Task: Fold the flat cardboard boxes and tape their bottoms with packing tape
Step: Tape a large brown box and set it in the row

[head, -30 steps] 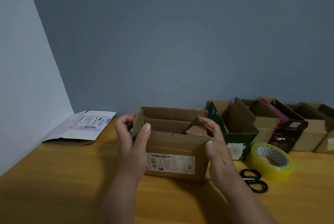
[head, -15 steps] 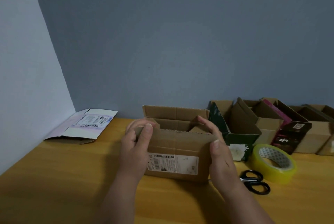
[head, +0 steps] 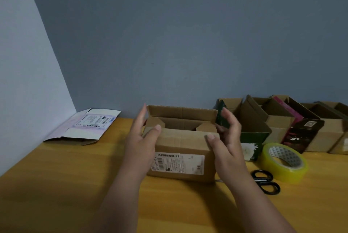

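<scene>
Press brown box (head: 180,150) flaps flat, left hand (head: 140,144) and right hand (head: 226,142) open beside it; tape roll (head: 284,163) right of box.

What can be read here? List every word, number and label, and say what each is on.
"S02-002-12", as far as it can be made out, runs sideways on the white label of the cardboard box; the label's other print and barcodes are too small to read.
Printed label on the flat carton: blurred, unreadable.
White mark on the dark box: blurred, unreadable.
</scene>
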